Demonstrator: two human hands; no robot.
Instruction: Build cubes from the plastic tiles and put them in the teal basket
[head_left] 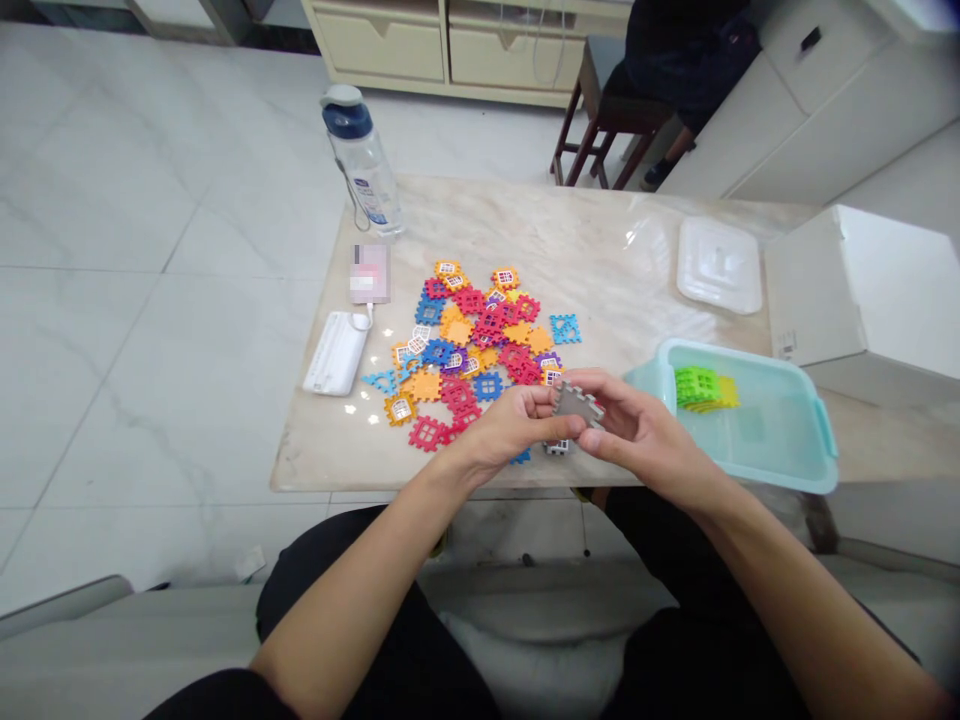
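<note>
Between both my hands is a grey interlocking building tile [576, 403] with notched edges. My left hand [525, 418] pinches its left side, thumb across the front. My right hand [626, 425] grips its right side; a bit of red shows by those fingers. Just below lies a grey-white window tile [556, 447], partly covered. A loose pile of notched tiles spreads over the table to the left, with red tiles [429, 433], orange tiles [426, 385], a dark blue tile [488, 387] and a light blue tile [565, 329].
A pale teal bin [772, 430] at the right holds green tiles [697, 387] and yellow ones. Behind it are a white lid [718, 265] and a white box [862, 300]. A water bottle [371, 180] and a white power bank [335, 353] stand left. A person [682, 60] sits beyond the table.
</note>
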